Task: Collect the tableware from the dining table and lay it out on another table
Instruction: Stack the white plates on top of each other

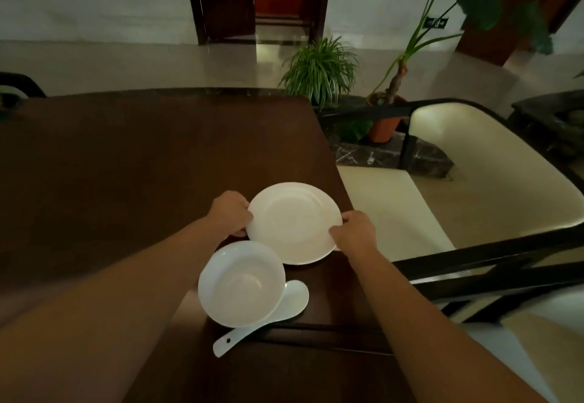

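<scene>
Plate (294, 222) gripped by L hand (229, 213) + R hand (355, 231).

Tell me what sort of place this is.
Probably a restaurant or hotel dining room: white tableware on a dark wooden table, cream padded chairs, potted plants on a polished floor.

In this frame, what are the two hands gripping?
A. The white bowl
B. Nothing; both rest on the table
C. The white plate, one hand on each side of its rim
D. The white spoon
C: the left hand and right hand grip opposite edges of the plate, while the bowl and spoon lie untouched nearer the person.
</scene>
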Demonstrator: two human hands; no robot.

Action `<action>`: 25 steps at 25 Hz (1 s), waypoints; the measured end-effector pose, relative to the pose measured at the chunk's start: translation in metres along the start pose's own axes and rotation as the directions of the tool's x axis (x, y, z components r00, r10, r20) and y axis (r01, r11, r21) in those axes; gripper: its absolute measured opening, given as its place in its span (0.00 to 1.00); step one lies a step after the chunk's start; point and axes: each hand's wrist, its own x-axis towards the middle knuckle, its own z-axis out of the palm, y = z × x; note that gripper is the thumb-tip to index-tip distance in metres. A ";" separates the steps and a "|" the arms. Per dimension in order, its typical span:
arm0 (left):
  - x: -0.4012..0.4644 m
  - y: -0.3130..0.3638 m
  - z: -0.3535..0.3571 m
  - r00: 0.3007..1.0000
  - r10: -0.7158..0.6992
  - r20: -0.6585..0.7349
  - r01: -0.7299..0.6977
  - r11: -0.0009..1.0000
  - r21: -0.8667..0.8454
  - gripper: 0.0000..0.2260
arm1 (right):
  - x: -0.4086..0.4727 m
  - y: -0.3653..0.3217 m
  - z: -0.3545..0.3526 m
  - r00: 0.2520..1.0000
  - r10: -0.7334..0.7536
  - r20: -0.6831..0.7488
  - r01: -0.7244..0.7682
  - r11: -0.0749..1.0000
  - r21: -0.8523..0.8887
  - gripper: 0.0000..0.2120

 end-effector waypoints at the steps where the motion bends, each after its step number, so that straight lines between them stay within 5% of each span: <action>1: 0.000 -0.001 0.000 1.000 -0.011 -0.015 0.010 0.997 -0.071 0.05 | 0.002 -0.001 0.000 1.000 0.017 -0.009 -0.016 0.998 0.055 0.11; 6: -0.005 0.019 -0.019 0.992 0.009 -0.125 -0.040 0.968 -0.248 0.09 | 0.011 -0.028 -0.017 0.995 0.077 -0.059 -0.055 0.949 0.310 0.14; 12: -0.091 0.013 -0.073 0.983 0.025 -0.179 -0.103 0.889 -0.446 0.12 | -0.057 -0.063 -0.063 0.984 -0.138 0.114 0.064 0.865 0.498 0.13; 20: -0.272 -0.121 -0.097 0.978 -0.145 -0.151 0.053 0.870 -0.490 0.11 | -0.214 -0.026 -0.041 0.852 -0.231 0.470 0.002 0.899 0.439 0.13; 25: -0.373 -0.201 -0.074 0.928 -0.297 -0.224 0.195 0.902 -0.384 0.11 | -0.278 -0.006 0.004 0.743 -0.194 0.641 0.078 0.976 0.204 0.14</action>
